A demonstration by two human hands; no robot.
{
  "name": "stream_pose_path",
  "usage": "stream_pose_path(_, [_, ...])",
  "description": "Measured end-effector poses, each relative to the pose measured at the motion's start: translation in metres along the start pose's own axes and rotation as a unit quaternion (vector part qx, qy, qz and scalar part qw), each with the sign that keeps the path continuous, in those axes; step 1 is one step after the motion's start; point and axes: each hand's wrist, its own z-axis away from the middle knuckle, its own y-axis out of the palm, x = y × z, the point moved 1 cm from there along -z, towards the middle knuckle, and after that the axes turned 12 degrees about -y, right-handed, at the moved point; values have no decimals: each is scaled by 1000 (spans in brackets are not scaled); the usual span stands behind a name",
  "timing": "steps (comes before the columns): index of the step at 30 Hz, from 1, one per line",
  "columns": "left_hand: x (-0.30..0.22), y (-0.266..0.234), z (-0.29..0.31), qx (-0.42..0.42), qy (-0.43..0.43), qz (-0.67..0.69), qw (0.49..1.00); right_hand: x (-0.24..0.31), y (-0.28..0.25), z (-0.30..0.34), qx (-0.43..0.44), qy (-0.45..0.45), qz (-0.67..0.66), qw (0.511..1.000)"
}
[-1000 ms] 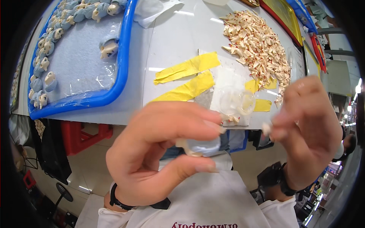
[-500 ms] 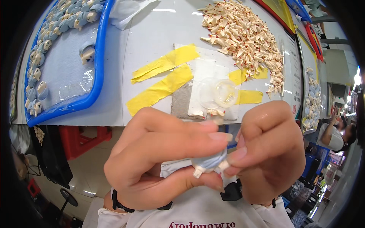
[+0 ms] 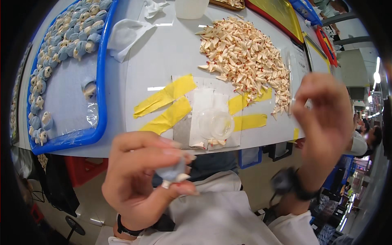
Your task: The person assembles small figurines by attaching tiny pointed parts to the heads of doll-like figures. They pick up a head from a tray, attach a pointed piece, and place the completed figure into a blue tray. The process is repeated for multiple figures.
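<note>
Between the thumb and fingers of my left hand (image 3: 139,179) is a small figurine (image 3: 173,171) with a light blue body and cream-coloured parts sticking out. My hand covers much of it. My right hand (image 3: 322,110) is raised at the right, beside the pile of small cream pointed pieces (image 3: 245,57) with red tips. Its fingers are bent toward the thumb, but motion smears the fingertips, so I cannot make out anything in them. In front of me, a clear round shallow dish (image 3: 216,124) sits on a white pad, with a few pointed pieces at its near edge.
At the left stands a blue-rimmed tray (image 3: 102,81) with many blue and cream figurines. Yellow tape strips (image 3: 165,96) lie beside the pad. Crumpled white cloth (image 3: 126,36) and a translucent container (image 3: 191,9) are farther back. A yellow-and-red tray (image 3: 273,16) is at the far right.
My right hand has let go of the figurine and moved up and to the right. My left hand has shifted left and slightly down with the figurine. The view shows more of the table's far side.
</note>
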Motion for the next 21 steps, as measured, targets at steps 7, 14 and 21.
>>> stream_pose_path(7, [2, 0, -4, 15, -15, 49, 999, -49, 1, -31, 263, -1, 130, 956])
stream_pose_path(14, [2, -3, -8, 7, -17, 43, 999, -50, 1, -37, 241, -86, 216, 942])
stream_pose_path(21, [-3, -3, -8, -18, -47, 78, 996, -18, -29, -10, 33, 156, -40, 986])
